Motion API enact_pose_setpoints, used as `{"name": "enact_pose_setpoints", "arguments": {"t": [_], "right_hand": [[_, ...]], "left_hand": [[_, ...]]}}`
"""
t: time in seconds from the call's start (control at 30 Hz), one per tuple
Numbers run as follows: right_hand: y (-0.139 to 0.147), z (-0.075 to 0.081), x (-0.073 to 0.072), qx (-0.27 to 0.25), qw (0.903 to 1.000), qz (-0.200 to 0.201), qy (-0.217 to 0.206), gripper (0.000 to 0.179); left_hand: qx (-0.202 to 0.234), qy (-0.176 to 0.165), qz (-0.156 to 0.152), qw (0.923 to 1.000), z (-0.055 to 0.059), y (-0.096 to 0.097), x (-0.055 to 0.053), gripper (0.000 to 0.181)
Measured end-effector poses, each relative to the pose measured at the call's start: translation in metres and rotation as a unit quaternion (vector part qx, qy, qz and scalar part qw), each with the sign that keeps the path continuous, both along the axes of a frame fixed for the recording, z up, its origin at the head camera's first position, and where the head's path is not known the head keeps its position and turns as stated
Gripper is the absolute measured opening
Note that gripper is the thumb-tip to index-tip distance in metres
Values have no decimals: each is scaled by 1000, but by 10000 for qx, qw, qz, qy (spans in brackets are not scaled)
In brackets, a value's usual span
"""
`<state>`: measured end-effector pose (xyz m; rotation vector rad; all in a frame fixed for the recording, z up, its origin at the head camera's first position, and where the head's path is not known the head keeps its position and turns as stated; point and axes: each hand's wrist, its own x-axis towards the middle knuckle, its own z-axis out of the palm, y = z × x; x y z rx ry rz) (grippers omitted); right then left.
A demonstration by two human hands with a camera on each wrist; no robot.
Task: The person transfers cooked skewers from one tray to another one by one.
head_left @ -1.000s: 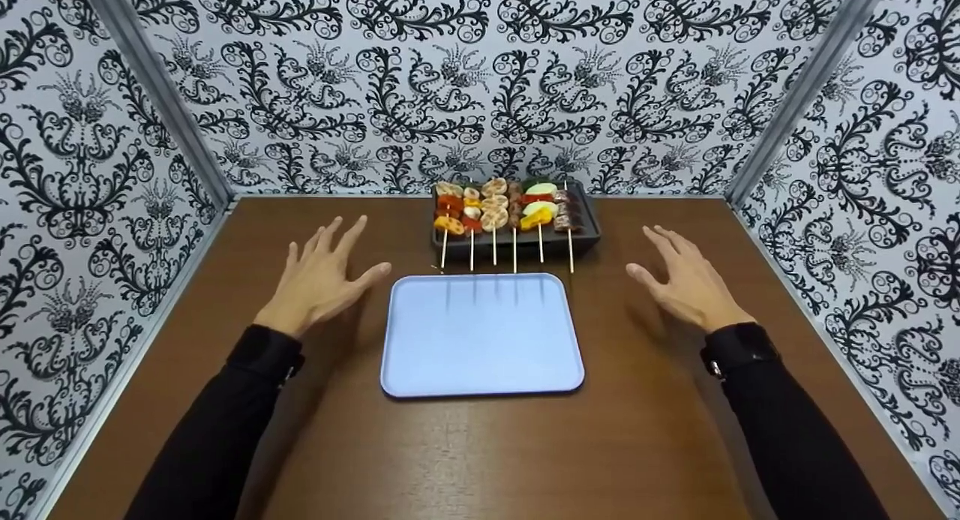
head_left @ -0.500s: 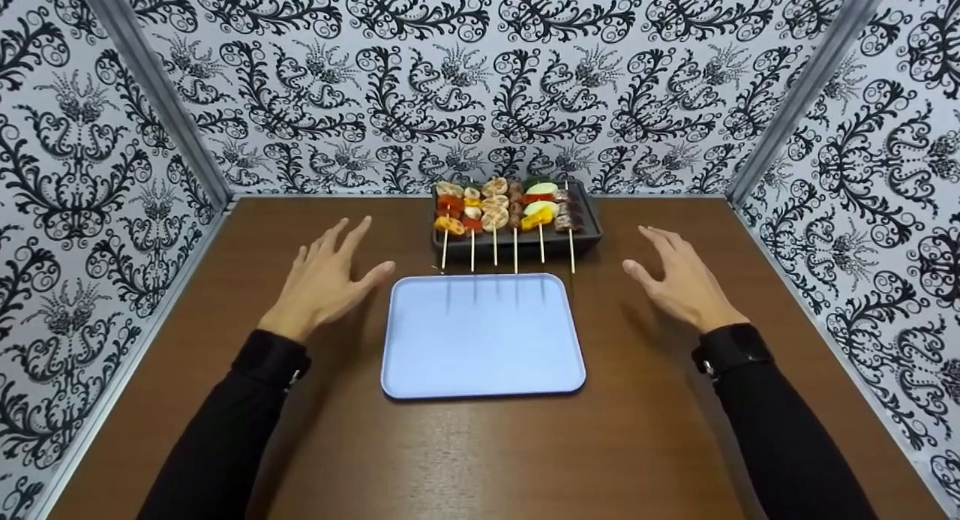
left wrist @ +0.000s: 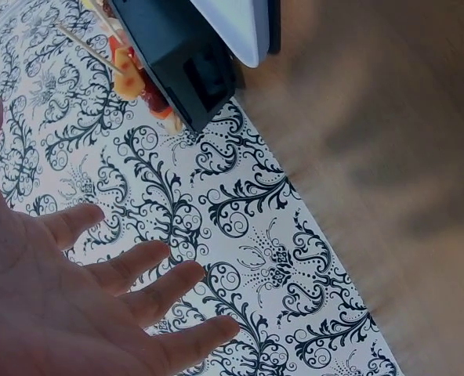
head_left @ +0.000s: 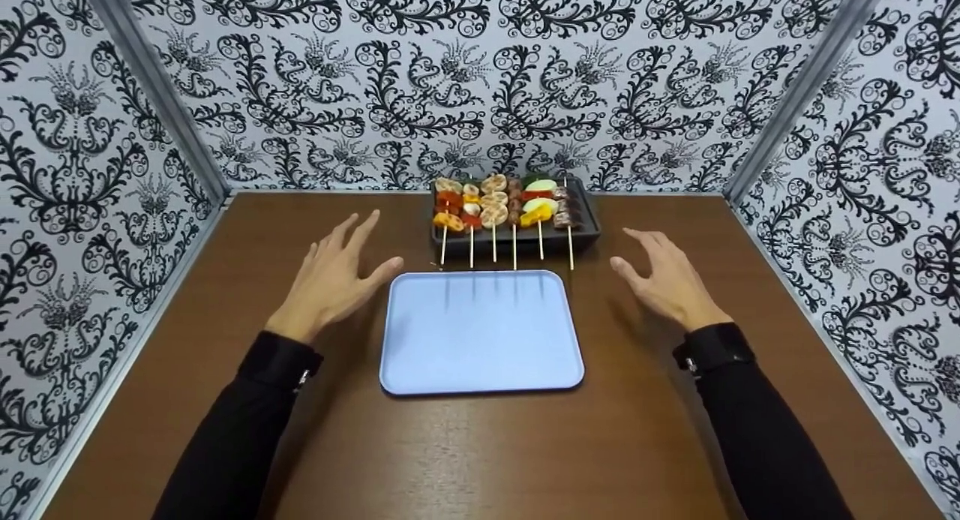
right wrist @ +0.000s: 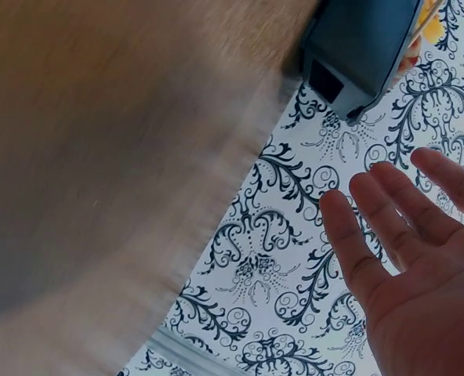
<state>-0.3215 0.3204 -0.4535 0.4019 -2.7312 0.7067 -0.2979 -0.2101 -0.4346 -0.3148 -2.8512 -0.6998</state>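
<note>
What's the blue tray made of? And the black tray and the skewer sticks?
Blue tray: probably smooth plastic, since it's one even colour with rounded, raised edges.
Black tray: plastic or maybe coated metal; its dark sides look smooth and dull, but I can't tell which.
Skewer sticks: likely wood or bamboo, plain-looking, because they're thin, straight and pale tan.

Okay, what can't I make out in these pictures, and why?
Head: much of the floor of the pan, under the skewers.
Left wrist: the rest of the tray, cut off by the top edge.
Right wrist: the grain of the table, blurred; part of the right hand, cut off by the right edge.
</note>
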Motion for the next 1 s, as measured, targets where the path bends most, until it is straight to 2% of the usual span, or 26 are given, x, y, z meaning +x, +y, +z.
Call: {"name": "enact_pose_setpoints", "arguments": {"t": [0.17, 0.5, 0.73, 1.0], "right_hand": [[-7, 0, -2, -192, 9996, 108, 157, 65], [-22, -2, -10, -646, 9972, 142, 349, 61], [-39, -1, -14, -1206, 9923, 236, 137, 53], [-49, 3, -20, -1331, 9908, 38, 227, 49]], "left_hand": [[186, 129, 24, 9997, 0, 4, -4, 86], [371, 131, -2, 9992, 1, 14, -11, 85], [458, 127, 23, 9989, 3, 21, -10, 83], [572, 52, 74, 9983, 4, 32, -14, 84]]}}
